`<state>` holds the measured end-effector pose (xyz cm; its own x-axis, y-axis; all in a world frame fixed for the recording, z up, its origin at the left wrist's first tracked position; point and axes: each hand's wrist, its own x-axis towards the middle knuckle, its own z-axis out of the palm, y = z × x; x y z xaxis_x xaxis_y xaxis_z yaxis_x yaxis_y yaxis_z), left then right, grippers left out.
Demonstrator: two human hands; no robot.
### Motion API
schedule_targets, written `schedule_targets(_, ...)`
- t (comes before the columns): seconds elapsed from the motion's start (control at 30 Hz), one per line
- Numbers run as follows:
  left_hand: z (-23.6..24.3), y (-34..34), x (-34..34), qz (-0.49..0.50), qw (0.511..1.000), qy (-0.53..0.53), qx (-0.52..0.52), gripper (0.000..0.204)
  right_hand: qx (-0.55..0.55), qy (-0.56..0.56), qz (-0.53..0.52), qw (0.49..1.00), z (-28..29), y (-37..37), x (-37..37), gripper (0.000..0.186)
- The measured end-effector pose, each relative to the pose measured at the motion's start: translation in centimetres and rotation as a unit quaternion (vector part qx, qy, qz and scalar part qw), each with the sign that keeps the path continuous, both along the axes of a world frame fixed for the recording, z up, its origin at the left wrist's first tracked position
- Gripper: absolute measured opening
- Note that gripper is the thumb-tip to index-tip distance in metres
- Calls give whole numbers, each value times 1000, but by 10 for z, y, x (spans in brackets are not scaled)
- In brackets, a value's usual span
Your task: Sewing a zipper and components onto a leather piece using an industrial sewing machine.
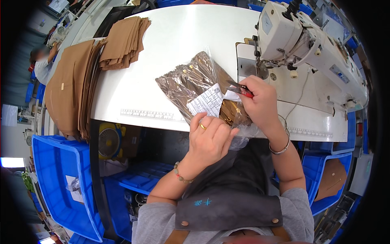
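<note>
Partly under the left grip (209, 139), pinch unclear, lies the bag (183, 83); the right grip (261, 101) clasps snips (246, 93).

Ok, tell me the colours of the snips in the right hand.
The snips show black and red; best seen in the head view.

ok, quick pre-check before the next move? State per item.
1. Thread snips in the right hand: ok, held with the blades pointing left over the clear plastic bag.
2. Left hand on the bag: ok, at its near edge, by the white printed sheet.
3. Bag wholly on the white table: not ok, clear plastic hangs past the front edge.
4. Bag out from under the sewing machine head: ok, it lies to the left.
5. Stacks of brown fabric pieces apart from the bag: ok, over at the left.
6. Bag already cut open: cannot tell.
</note>
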<state>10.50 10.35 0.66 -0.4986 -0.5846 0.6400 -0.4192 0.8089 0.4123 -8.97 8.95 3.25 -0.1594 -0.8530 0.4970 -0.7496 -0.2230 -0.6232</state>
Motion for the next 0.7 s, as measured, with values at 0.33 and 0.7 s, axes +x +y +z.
schedule_targets(0.33, 37, -17, -2, 117, 986, -67, 101, 30, 77, -60, 54, 994, 25, 20, 4, 16)
schedule_targets(0.7, 29, -18, 2, 180, 976, -45, 116, 18, 31, 106, 9, 994, 33, 40, 14, 30)
